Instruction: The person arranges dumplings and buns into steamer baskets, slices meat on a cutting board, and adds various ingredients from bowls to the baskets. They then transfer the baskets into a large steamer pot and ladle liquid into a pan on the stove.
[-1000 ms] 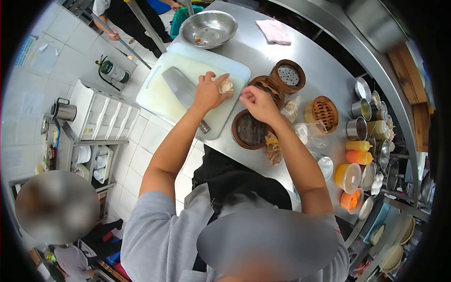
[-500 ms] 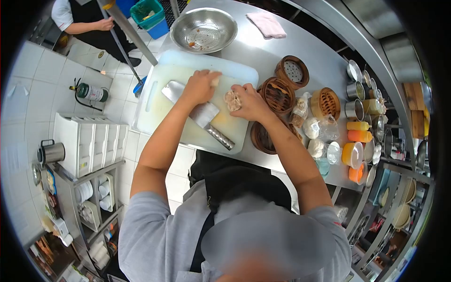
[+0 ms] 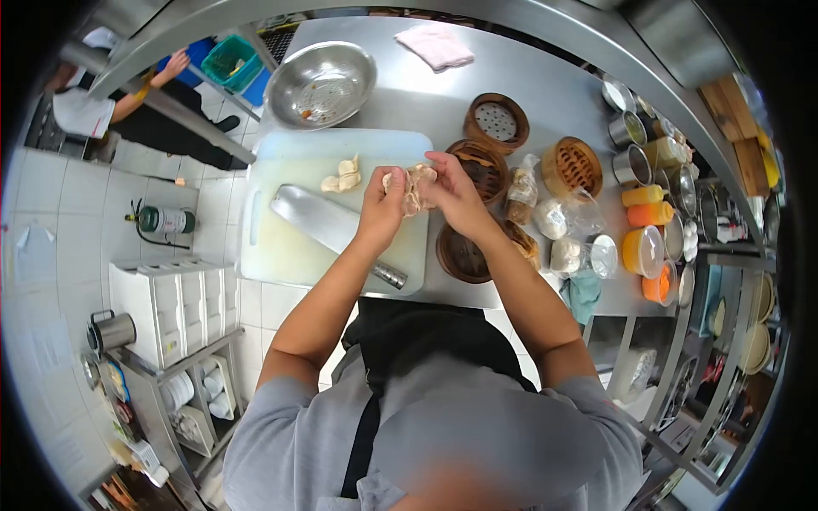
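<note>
Above the right part of the white cutting board (image 3: 264, 255), a garlic bulb (image 3: 417, 189) with papery skin is held between both my hands. My left hand (image 3: 382, 209) pinches its left side. Fingers of my right hand (image 3: 458, 198) are curled against the other side. Several loose garlic cloves (image 3: 342, 176) lie on the board to the left of my hands. A wide-bladed cleaver (image 3: 319, 220) rests diagonally across the board, its metal handle pointing toward me.
A perforated metal bowl (image 3: 354, 72) sits behind the board, and a pink cloth (image 3: 434, 45) lies further back. Bamboo steamers (image 3: 497, 121), bagged items (image 3: 550, 219) and sauce containers (image 3: 641, 255) stand to the right. Another person (image 3: 162, 106) is at the far left.
My left hand has moved from the left of the board over to the garlic bulb. Cloves now lie uncovered where it was. The view has shifted, and the other person has changed position.
</note>
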`<act>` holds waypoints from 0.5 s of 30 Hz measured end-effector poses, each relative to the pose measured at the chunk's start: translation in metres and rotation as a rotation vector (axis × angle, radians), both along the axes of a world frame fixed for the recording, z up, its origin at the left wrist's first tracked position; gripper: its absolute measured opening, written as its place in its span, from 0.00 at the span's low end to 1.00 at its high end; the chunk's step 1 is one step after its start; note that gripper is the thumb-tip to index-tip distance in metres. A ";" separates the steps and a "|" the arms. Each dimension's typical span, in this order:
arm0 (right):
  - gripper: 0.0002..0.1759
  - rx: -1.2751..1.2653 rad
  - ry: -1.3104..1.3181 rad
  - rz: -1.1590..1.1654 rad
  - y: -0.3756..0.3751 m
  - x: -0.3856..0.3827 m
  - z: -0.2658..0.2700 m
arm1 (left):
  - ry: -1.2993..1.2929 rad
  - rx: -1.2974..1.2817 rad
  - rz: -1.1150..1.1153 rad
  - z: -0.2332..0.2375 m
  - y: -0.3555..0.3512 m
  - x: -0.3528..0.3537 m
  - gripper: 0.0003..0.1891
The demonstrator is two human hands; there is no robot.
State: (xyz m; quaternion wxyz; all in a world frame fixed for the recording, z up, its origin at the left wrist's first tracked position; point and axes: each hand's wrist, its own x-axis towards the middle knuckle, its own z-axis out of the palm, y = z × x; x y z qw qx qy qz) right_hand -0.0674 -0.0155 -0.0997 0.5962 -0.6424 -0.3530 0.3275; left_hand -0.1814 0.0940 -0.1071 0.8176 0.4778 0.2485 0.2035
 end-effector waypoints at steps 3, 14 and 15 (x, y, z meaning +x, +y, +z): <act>0.20 -0.143 -0.156 -0.338 0.002 0.000 0.011 | 0.051 0.212 0.078 0.004 -0.017 0.023 0.19; 0.24 -0.095 0.584 -0.216 -0.045 0.040 0.025 | 0.058 -0.257 -0.177 0.006 -0.017 0.058 0.20; 0.25 0.050 0.729 -0.247 -0.048 0.040 0.025 | 0.045 -0.301 -0.241 0.012 -0.015 0.061 0.19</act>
